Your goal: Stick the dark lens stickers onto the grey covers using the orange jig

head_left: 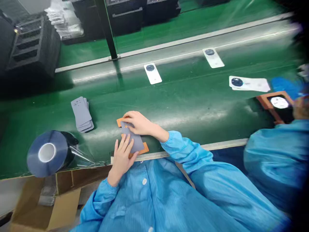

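Green worktop, hands on panel

The bench has a shiny green surface, and a pale strip runs along its near edge. On the left there lies an uneven pile of grey panels; nearer to the edge rests a large roll of film. Close to the strip lies an orange fixture, which carries one grey panel. Farther back are two white panels, well apart. On the right lies a white stack, near a blurred blue object.
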A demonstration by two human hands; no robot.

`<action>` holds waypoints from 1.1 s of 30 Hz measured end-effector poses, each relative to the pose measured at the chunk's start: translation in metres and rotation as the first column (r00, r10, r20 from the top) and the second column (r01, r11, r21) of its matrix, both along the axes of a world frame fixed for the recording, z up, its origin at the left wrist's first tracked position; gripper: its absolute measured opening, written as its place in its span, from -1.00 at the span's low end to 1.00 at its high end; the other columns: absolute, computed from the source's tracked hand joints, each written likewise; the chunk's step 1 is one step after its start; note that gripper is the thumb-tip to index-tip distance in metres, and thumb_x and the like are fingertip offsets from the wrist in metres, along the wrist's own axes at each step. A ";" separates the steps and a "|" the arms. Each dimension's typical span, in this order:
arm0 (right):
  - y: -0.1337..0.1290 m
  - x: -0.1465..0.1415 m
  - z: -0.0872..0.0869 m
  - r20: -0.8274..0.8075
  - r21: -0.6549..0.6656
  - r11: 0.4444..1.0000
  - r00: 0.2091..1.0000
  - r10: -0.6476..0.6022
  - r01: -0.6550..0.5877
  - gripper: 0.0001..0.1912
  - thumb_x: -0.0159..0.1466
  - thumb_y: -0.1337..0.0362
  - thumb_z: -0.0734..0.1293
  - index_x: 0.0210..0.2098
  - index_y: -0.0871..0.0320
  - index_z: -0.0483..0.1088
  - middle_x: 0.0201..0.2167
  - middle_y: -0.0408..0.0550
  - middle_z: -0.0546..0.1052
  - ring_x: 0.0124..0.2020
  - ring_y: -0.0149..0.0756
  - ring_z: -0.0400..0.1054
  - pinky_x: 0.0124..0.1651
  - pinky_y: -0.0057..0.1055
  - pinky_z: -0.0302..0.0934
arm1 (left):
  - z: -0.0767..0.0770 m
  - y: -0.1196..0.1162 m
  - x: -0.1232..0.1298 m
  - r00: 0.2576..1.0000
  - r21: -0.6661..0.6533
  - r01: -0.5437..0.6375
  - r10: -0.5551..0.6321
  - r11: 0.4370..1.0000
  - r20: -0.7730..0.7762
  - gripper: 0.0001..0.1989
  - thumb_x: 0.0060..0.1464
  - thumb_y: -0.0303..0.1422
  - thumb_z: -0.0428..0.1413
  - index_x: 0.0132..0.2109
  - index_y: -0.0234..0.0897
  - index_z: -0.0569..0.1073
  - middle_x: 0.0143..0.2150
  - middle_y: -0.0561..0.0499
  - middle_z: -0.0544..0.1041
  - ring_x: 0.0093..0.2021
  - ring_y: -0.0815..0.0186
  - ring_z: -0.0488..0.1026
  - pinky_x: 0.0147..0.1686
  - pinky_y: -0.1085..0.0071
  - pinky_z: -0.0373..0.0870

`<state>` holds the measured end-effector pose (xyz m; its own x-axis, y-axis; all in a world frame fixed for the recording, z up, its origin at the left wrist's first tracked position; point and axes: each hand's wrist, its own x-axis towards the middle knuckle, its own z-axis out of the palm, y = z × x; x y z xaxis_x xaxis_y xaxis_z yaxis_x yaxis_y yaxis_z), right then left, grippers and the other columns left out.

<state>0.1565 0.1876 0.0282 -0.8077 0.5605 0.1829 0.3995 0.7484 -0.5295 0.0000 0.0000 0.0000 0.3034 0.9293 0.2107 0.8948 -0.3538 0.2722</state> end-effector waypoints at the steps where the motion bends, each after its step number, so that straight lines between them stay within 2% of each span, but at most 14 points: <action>1: -0.009 0.002 -0.002 0.012 0.023 1.000 1.000 -0.007 0.007 -0.57 0.43 0.35 0.24 0.24 0.26 0.46 0.28 0.22 0.46 0.33 0.04 0.29 0.34 0.02 0.18 | -0.002 0.000 -0.001 1.000 0.009 0.013 -0.013 1.000 -0.001 -0.44 0.39 -0.16 0.10 0.40 -0.32 0.29 0.47 -0.31 0.29 0.52 -0.08 0.13 0.44 -0.19 0.01; 4: -0.034 0.006 -0.009 0.046 0.073 0.997 0.998 -0.031 0.027 -0.49 0.51 0.27 0.15 0.38 0.34 0.30 0.42 0.27 0.32 0.48 0.08 0.09 0.47 0.13 -0.03 | -0.006 0.001 -0.005 0.999 0.032 0.040 -0.040 0.999 0.003 -0.37 0.34 -0.08 0.15 0.40 -0.29 0.30 0.44 -0.32 0.34 0.51 -0.11 0.16 0.45 -0.20 0.00; 6: -0.048 0.007 -0.016 0.073 0.089 0.995 0.996 -0.044 0.037 -0.36 0.53 0.11 0.15 0.47 0.38 0.14 0.49 0.28 0.18 0.53 0.09 -0.01 0.52 0.13 -0.14 | -0.009 0.002 -0.006 0.999 0.041 0.047 -0.048 0.998 0.009 -0.38 0.32 -0.06 0.17 0.37 -0.29 0.35 0.42 -0.32 0.36 0.50 -0.13 0.18 0.45 -0.20 0.01; 9: -0.060 0.006 -0.027 0.089 0.081 0.994 0.993 -0.074 0.067 -0.17 0.49 -0.12 0.17 0.53 0.32 0.02 0.54 0.23 0.07 0.56 0.10 -0.10 0.55 0.15 -0.26 | -0.012 0.003 -0.006 0.999 0.041 0.040 -0.041 0.998 0.033 -0.44 0.30 -0.07 0.20 0.30 -0.30 0.43 0.41 -0.33 0.37 0.49 -0.15 0.19 0.43 -0.20 0.06; 13: -0.060 0.003 -0.033 0.098 0.035 0.996 0.992 -0.085 0.082 -0.18 0.50 -0.11 0.16 0.55 0.26 -0.02 0.55 0.18 0.03 0.57 0.08 -0.13 0.55 0.20 -0.38 | -0.014 0.003 -0.005 0.997 0.049 0.025 -0.029 0.998 0.076 -0.46 0.29 -0.11 0.21 0.29 -0.31 0.45 0.40 -0.34 0.38 0.48 -0.15 0.21 0.42 -0.21 0.07; 16: -0.054 0.006 -0.030 0.083 -0.033 0.997 0.995 -0.063 0.066 -0.23 0.51 -0.06 0.17 0.55 0.20 -0.02 0.55 0.16 0.03 0.58 0.07 -0.14 0.55 0.20 -0.37 | -0.015 0.002 -0.005 0.995 0.043 0.015 -0.019 0.999 0.100 -0.39 0.28 -0.14 0.22 0.37 -0.28 0.39 0.41 -0.33 0.37 0.49 -0.15 0.19 0.41 -0.21 0.09; 19: -0.052 0.016 -0.025 0.029 -0.142 0.989 0.999 -0.039 0.043 -0.29 0.53 0.00 0.15 0.55 0.17 -0.01 0.56 0.14 0.02 0.58 -0.01 -0.16 0.55 0.16 -0.25 | -0.015 0.002 -0.005 0.994 0.038 0.005 -0.009 0.999 0.110 -0.28 0.28 -0.15 0.22 0.47 -0.25 0.25 0.42 -0.32 0.36 0.49 -0.15 0.18 0.42 -0.21 0.08; 22: -0.059 0.030 -0.022 -0.024 -0.220 0.965 0.989 -0.148 0.139 -0.27 0.52 -0.01 0.17 0.56 0.15 -0.04 0.57 0.16 -0.01 0.59 -0.04 -0.18 0.53 0.15 -0.14 | -0.015 0.002 -0.005 0.992 0.020 0.007 -0.009 1.000 0.123 -0.24 0.29 -0.14 0.21 0.51 -0.22 0.17 0.45 -0.30 0.33 0.49 -0.12 0.18 0.43 -0.20 0.06; 26: -0.077 0.041 -0.020 0.050 -0.239 0.917 0.947 -0.318 0.320 -0.25 0.49 -0.02 0.22 0.53 0.20 0.04 0.55 0.26 0.01 0.58 0.09 -0.19 0.51 0.28 -0.16 | -0.013 0.002 -0.005 0.974 -0.006 0.005 -0.004 1.000 0.225 -0.22 0.29 -0.12 0.22 0.52 -0.15 0.13 0.45 -0.27 0.33 0.50 -0.10 0.19 0.45 -0.19 0.02; 28: -0.085 0.041 -0.016 0.093 -0.254 0.901 0.936 -0.338 0.351 -0.26 0.48 -0.03 0.24 0.51 0.20 0.10 0.54 0.29 0.04 0.57 0.15 -0.14 0.50 0.33 -0.14 | -0.010 0.002 -0.005 0.937 -0.037 -0.012 0.025 0.999 0.350 -0.16 0.26 -0.08 0.24 0.53 -0.15 0.08 0.45 -0.27 0.33 0.50 -0.10 0.18 0.45 -0.17 0.05; 30: -0.091 0.039 -0.009 0.083 -0.273 0.891 0.932 -0.353 0.363 -0.25 0.47 -0.02 0.25 0.52 0.17 0.07 0.54 0.28 0.06 0.56 0.16 -0.11 0.48 0.34 -0.11 | -0.006 0.002 -0.006 0.846 -0.088 -0.042 0.083 0.995 0.527 -0.14 0.26 -0.02 0.22 0.53 -0.16 0.08 0.46 -0.28 0.30 0.49 -0.08 0.19 0.43 -0.11 0.14; 32: -0.096 0.037 0.002 0.016 -0.289 0.900 0.941 -0.337 0.327 -0.26 0.48 -0.01 0.24 0.53 0.14 0.05 0.54 0.26 0.05 0.57 0.11 -0.11 0.49 0.30 -0.10 | -0.001 0.004 -0.007 0.688 -0.128 -0.088 0.153 0.988 0.709 -0.21 0.29 0.04 0.15 0.50 -0.17 0.14 0.45 -0.28 0.31 0.46 -0.06 0.25 0.39 -0.04 0.23; 33: -0.098 0.035 0.008 -0.030 -0.303 0.914 0.956 -0.291 0.269 -0.29 0.49 0.00 0.23 0.52 0.13 0.07 0.54 0.24 0.07 0.57 0.07 -0.09 0.50 0.26 -0.09 | 0.002 0.005 -0.009 0.590 -0.149 -0.123 0.193 0.981 0.784 -0.25 0.31 0.07 0.12 0.47 -0.18 0.18 0.42 -0.28 0.35 0.42 -0.05 0.31 0.34 -0.01 0.30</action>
